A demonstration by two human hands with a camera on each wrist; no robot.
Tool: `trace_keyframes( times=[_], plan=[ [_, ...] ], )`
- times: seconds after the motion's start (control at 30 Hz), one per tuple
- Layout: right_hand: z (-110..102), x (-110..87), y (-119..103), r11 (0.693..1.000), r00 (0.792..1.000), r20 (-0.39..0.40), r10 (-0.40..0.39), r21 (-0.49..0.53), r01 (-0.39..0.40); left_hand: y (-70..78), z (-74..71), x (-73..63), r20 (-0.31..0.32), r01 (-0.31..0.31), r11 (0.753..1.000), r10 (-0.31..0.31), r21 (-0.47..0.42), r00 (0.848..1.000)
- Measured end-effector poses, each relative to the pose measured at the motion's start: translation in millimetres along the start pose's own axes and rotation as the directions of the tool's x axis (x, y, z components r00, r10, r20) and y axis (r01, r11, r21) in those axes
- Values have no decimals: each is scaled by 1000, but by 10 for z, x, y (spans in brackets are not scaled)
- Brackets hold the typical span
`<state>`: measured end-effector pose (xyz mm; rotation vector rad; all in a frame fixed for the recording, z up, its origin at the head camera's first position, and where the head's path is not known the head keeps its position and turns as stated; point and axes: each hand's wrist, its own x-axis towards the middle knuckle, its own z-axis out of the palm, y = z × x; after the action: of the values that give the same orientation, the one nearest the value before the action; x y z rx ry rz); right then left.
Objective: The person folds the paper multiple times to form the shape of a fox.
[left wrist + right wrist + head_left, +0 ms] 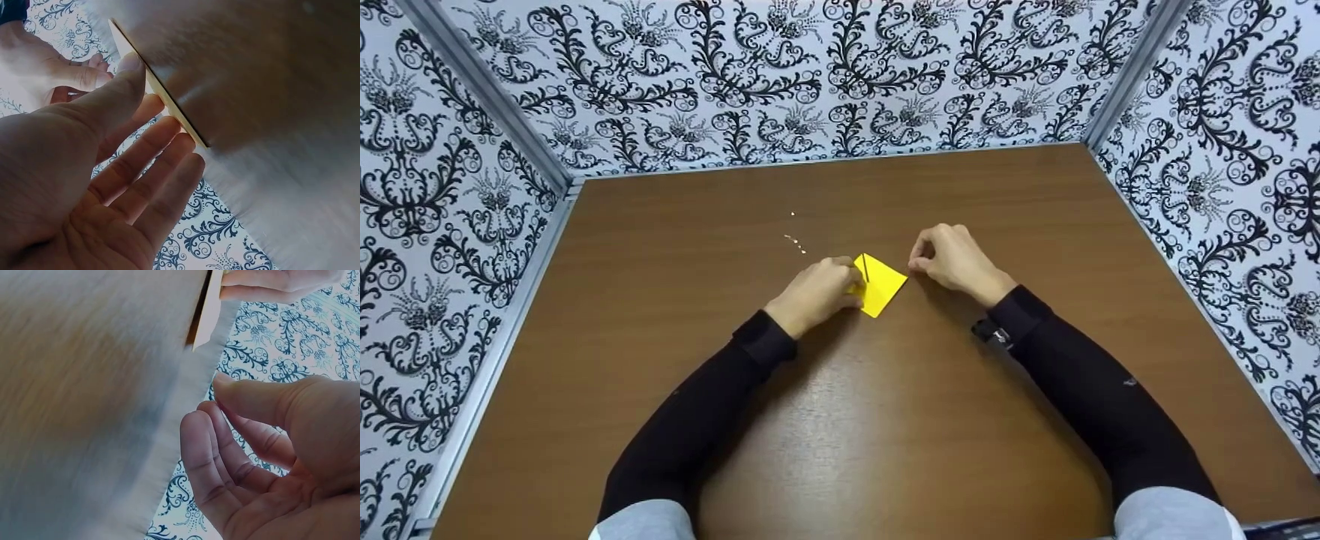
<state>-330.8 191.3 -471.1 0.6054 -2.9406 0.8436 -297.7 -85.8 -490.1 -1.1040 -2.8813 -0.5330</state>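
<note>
A small folded yellow paper [883, 283] lies on the wooden table, a corner pointing right and a dark line near its upper corner. My left hand [819, 291] covers its left part. In the left wrist view the left hand [129, 169] presses fingertips to the paper [160, 90], its fingers nearly straight. To the right of the paper, my right hand [956, 259] hovers with loosely bent fingers. Seen from the right wrist, the right hand [253, 444] has thumb and fingertips close together with nothing visible between them, apart from the paper [209, 320].
The brown table [922, 435] has patterned black-and-white walls [802, 82] at the back and both sides, with grey metal posts [495, 90] at the corners. White specks [795, 241] show on the tabletop behind the left hand. A dark strap [994, 331] shows at my right cuff.
</note>
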Motion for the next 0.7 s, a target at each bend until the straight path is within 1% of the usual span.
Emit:
trace_keyframes(
  times=[0.2,0.37,0.57,0.7],
  plan=[
    [-44,-7,64,1000,1000,-22,4,19,-4,-10,-38,-33,-18,13,1000,-13,6,1000],
    [-67,-18,108,999,999,-43,4,32,-2,-51,-127,-57,-59,35,999,-34,12,998],
    [-113,-38,143,999,998,-65,-20,34,22,-154,-228,-126,-116,40,999,-38,9,992],
    [-141,-60,199,998,995,-91,-44,36,47,-250,-278,-197,-172,41,999,-34,34,984]
  ],
)
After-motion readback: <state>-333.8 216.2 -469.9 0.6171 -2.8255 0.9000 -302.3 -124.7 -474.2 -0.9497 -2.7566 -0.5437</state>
